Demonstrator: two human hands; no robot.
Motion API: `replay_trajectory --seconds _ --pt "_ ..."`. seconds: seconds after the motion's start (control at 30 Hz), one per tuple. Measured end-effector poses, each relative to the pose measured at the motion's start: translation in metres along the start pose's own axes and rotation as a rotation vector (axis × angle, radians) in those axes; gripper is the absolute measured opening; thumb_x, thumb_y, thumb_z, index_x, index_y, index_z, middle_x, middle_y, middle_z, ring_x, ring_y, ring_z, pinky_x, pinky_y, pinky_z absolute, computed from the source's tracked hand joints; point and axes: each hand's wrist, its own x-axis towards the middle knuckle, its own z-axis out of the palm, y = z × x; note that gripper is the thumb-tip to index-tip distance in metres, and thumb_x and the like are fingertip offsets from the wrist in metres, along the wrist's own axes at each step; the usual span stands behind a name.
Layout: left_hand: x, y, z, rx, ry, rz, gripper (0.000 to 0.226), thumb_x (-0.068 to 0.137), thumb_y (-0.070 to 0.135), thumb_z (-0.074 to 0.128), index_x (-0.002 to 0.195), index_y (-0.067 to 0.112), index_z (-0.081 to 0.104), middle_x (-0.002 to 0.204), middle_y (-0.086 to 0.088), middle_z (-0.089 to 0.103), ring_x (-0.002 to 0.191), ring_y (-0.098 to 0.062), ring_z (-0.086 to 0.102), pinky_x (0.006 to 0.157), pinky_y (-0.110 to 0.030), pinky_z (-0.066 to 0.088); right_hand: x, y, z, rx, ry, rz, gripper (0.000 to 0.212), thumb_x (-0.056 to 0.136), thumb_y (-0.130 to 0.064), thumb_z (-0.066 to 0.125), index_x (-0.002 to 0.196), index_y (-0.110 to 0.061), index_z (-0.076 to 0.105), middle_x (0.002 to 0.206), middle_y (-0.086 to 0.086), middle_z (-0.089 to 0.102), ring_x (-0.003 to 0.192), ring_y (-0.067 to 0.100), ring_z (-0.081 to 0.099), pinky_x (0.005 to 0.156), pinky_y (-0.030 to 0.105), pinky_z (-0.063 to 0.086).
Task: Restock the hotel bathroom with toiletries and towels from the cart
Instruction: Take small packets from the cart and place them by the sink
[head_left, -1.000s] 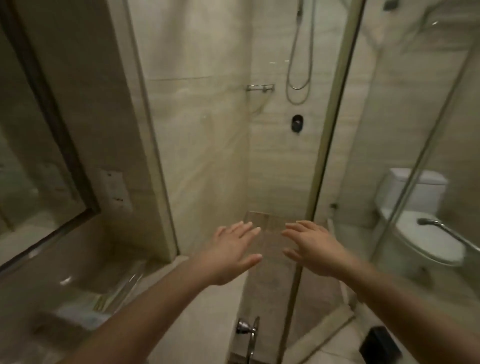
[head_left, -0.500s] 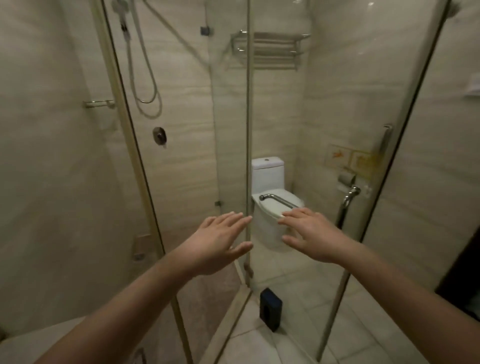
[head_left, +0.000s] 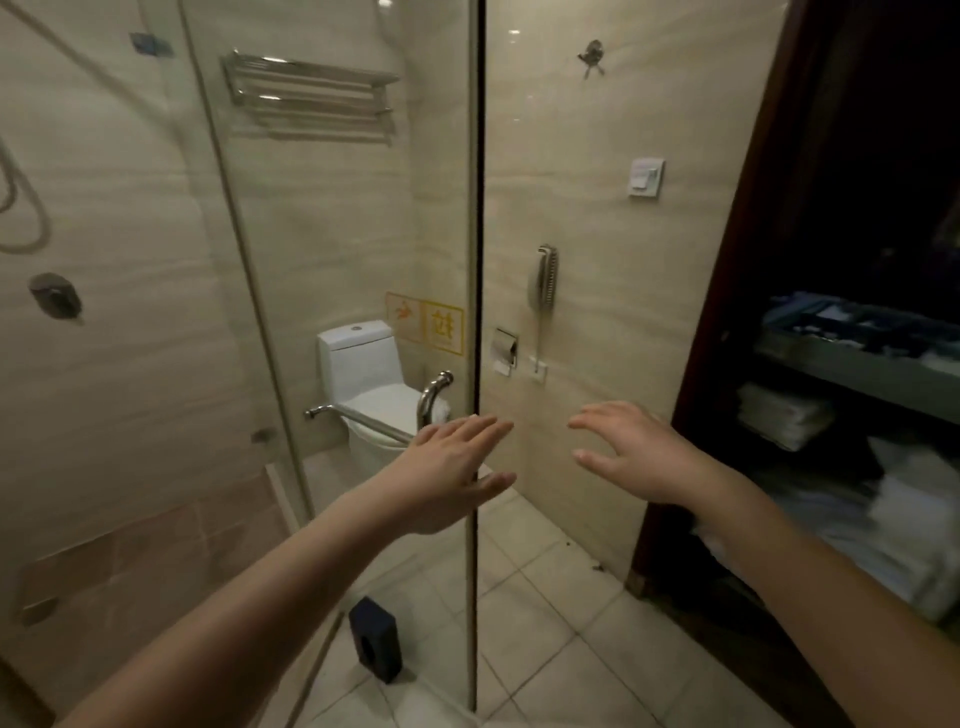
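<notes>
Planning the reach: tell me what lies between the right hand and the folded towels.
Head view: the dark door frame stands between right hand and folded towels.

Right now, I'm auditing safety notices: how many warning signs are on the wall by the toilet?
2: an orange sign beside the toilet tank, a yellow sign adjoining it on the right. More may be hidden.

The person is working with bare arms: the left forearm (head_left: 249, 587) and the right forearm (head_left: 810, 566) are both showing uncovered along the whole length in view. The left hand (head_left: 447, 475) and the right hand (head_left: 644, 460) are going ungloved, and the right thumbnail (head_left: 582, 457) is looking short and plain, though blur is hiding finer detail.
</notes>
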Motion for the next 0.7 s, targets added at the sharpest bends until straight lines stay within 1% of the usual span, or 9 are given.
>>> replay_trajectory --seconds 0.2,0.37,0.47,0.7 --pt "0.090 0.063 0.011 -0.011 -0.031 0.150 0.064 0.095 0.054 0.030 0.150 0.030 0.007 0.158 0.006 0.010 0.145 -0.015 0.007 0.116 -0.036 0.007 -0.020 0.089 -0.020 -0.008 0.015 0.178 0.050 0.096 -0.042 0.043 0.143 -0.029 0.033 0.152 -0.008 0.028 0.142 0.014 0.018 0.114 0.038 0.018" --pt "0.162 0.105 0.014 -0.001 -0.069 0.280 0.063 0.095 0.053 0.030 0.150 0.030 0.007 0.158 0.006 0.009 0.145 -0.016 0.007 0.116 -0.036 0.005 -0.024 0.156 -0.035 -0.003 0.012 0.298 0.050 0.097 -0.042 0.042 0.144 -0.027 0.033 0.153 -0.006 0.025 0.143 0.016 0.016 0.113 0.040 0.018" --pt "0.215 0.123 0.019 -0.017 -0.105 0.362 0.062 0.096 0.053 0.031 0.150 0.030 0.010 0.158 0.005 0.010 0.145 -0.015 0.006 0.116 -0.036 0.005 -0.016 0.201 -0.039 0.005 0.026 0.385 0.050 0.097 -0.043 0.041 0.144 -0.029 0.032 0.154 -0.005 0.024 0.143 0.017 0.015 0.113 0.041 0.019" --pt "0.341 0.158 0.013 0.017 -0.128 0.551 0.061 0.097 0.050 0.030 0.150 0.028 0.012 0.158 0.004 0.013 0.145 -0.016 0.008 0.116 -0.037 0.007 0.023 0.285 -0.049 -0.019 0.022 0.548 0.051 0.096 -0.045 0.040 0.144 -0.031 0.031 0.155 -0.006 0.021 0.143 0.016 0.014 0.113 0.039 0.018"
